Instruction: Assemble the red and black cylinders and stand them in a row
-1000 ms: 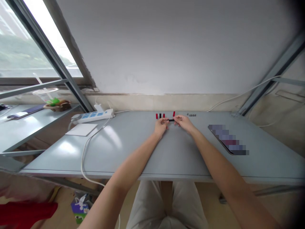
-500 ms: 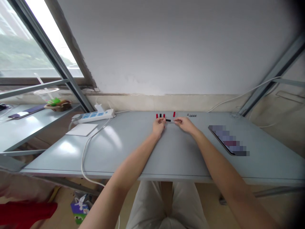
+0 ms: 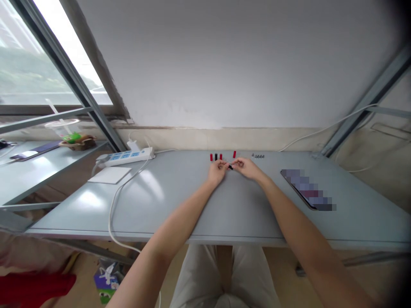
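Note:
My left hand (image 3: 217,171) is closed in a pinch on a small black cylinder (image 3: 230,167) above the grey desk. The cylinder tilts down to the right between my two hands. My right hand (image 3: 246,167) pinches right beside it, its fingertips close to the cylinder; whatever lies in them is too small to make out. Just behind my left hand, a red cylinder (image 3: 211,157), a black cylinder (image 3: 216,157) and another red cylinder (image 3: 221,157) stand in a row. One more red cylinder (image 3: 234,154) is behind my right hand. Several tiny grey metal pieces (image 3: 259,156) lie farther right.
A phone (image 3: 305,189) lies at the desk's right. To the left are a white power strip (image 3: 130,156), a flat white square (image 3: 110,175) and a white cable (image 3: 113,201) running over the front edge. The wall (image 3: 224,77) rises behind the desk (image 3: 237,214).
My hands have come closer together. The black cylinder, level before, has swung to a tilt with its right end lower. The standing cylinders and metal pieces have stayed put.

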`<state>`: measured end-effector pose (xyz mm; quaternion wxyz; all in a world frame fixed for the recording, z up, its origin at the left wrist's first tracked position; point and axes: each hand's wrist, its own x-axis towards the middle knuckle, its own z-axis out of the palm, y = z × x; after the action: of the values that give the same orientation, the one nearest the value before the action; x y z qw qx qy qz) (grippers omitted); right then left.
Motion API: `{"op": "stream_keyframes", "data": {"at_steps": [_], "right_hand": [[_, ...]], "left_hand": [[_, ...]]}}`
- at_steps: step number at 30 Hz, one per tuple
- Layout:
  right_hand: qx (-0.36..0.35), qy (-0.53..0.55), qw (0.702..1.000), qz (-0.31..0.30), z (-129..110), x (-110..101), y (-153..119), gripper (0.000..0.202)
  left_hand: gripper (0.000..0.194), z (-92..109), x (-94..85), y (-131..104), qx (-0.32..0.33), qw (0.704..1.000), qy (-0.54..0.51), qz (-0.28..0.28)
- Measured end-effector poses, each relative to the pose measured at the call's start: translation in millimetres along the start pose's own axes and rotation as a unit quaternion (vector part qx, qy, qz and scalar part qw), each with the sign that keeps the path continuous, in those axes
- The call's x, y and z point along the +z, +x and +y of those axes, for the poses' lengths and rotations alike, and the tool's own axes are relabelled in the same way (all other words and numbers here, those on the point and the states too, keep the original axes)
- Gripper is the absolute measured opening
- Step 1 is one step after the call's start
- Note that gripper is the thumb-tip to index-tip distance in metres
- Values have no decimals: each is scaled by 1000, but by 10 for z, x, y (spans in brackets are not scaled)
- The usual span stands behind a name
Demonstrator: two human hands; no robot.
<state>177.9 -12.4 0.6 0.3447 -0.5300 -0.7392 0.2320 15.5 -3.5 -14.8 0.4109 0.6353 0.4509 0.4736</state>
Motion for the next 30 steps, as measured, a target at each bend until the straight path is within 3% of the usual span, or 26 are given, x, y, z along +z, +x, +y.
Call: {"op": "stream_keyframes", "data": {"at_steps": [4,10,13,17,19,24,30], "right_hand": [[-10,60,997,-45,-1,65,-13,21],[7,25,996,-80,13,111,11,15],[17,-41,998,-43,44,54,91,14],[94,-137,982,85,142,-49,236,14],[121,-157,974,114,191,-62,298,13],[148,-176,966,119,234,23,406,13],[169,-181,962,118,234,96,461,13]], "left_hand": [[12,-16,4,-2,35,999,31,-4],[18,-50,2,-5,74,995,68,-26],[20,-58,10,-3,83,994,70,-20],[17,-59,7,-9,93,988,120,-23],[18,-61,3,-24,105,982,151,-44],[18,-42,-5,-77,127,969,189,-96],[21,12,-20,-117,139,963,206,-107]]}}
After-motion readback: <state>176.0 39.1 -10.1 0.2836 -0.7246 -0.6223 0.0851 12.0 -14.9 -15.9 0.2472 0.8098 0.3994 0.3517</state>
